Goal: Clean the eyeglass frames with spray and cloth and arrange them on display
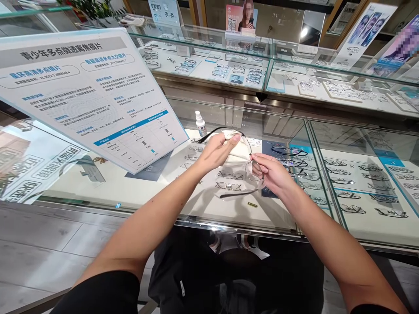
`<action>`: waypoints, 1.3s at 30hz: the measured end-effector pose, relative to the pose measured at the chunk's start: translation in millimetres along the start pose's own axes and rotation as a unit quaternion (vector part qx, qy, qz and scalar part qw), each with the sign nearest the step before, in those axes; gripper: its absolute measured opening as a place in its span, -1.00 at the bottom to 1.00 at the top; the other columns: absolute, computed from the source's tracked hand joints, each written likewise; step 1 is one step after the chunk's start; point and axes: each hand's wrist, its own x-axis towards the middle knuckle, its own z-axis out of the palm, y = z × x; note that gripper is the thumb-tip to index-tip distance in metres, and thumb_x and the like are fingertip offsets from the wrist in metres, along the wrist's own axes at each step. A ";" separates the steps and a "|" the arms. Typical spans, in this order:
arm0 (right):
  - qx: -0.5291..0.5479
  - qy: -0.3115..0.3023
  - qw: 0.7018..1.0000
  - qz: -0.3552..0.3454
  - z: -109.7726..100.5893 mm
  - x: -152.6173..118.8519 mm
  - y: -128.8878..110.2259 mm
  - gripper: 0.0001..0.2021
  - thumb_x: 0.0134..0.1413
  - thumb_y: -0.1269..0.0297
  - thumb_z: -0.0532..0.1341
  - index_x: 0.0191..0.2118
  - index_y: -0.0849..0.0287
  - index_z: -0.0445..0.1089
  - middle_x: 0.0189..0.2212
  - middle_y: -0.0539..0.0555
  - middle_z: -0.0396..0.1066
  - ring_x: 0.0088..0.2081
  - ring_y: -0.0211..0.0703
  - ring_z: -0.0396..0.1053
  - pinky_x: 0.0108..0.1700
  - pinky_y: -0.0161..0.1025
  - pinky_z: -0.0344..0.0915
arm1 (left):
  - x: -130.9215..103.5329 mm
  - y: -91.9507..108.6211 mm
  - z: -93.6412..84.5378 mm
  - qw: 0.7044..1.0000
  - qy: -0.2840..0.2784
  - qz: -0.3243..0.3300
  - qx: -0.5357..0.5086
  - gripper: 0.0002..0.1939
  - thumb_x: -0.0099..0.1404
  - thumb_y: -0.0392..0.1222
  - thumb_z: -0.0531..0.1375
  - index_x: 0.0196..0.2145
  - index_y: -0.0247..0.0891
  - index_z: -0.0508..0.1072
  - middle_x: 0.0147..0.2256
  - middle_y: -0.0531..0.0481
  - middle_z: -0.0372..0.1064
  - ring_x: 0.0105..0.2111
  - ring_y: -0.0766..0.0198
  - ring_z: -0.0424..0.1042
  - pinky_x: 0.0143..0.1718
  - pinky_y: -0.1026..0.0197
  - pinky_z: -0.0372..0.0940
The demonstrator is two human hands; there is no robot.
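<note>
My left hand (219, 148) is closed on a pale cream cleaning cloth (239, 150), which wraps around one lens of a pair of eyeglasses (254, 171). With thumb and fingers, my right hand (271, 170) grips the thin frame near the other, uncovered lens. One dark temple arm sticks out past my left hand, and the other points left below my right hand. The cloth hides the far lens. A small white spray bottle (200, 124) stands on the glass counter just beyond my left hand.
Several spectacle frames (229, 186) lie under the glass counter top (209, 216). A large printed sign board (98, 100) leans at the left. A small yellow-green object (252, 204) lies near the front. Behind, another glass display case (209, 80) holds more frames.
</note>
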 end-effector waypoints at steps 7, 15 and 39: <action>-0.019 0.059 0.996 -0.067 -19.3 5.4 -10.7 -0.56 -0.09 -0.10 0.59 -0.24 0.12 0.58 -0.65 -0.21 -0.13 -0.52 -0.27 -0.19 -0.40 -0.21 -0.13 | 17.1 -20.5 -15.2 0.982 0.173 0.000 0.070 -0.51 0.44 0.32 0.23 -0.13 -0.21 0.44 -0.14 -0.11 0.48 -0.13 0.12 0.41 -0.05 0.13 0.27; 0.013 0.100 0.990 -0.101 -23.4 4.5 -23.2 -0.57 -0.15 -0.06 0.63 -0.26 0.10 0.60 -0.66 -0.22 -0.15 -0.52 -0.29 -0.19 -0.44 -0.24 -0.09 | 18.4 -32.4 -13.3 0.981 0.094 0.009 0.169 -0.72 0.39 0.02 0.26 -0.10 -0.22 0.55 0.19 -0.24 0.45 0.18 -0.11 0.43 0.27 -0.13 0.24; -0.076 0.238 0.927 -0.279 -39.2 10.3 -19.8 -0.66 0.02 -0.08 0.57 -0.22 0.03 0.66 -0.27 -0.01 0.56 -0.45 -0.30 0.07 -0.41 -0.22 0.06 | -2.2 5.8 6.5 0.996 -0.055 -0.006 -0.066 -0.46 0.43 0.35 0.30 -0.26 -0.25 0.60 -0.17 -0.18 0.71 -0.32 0.25 0.60 -0.26 0.18 0.39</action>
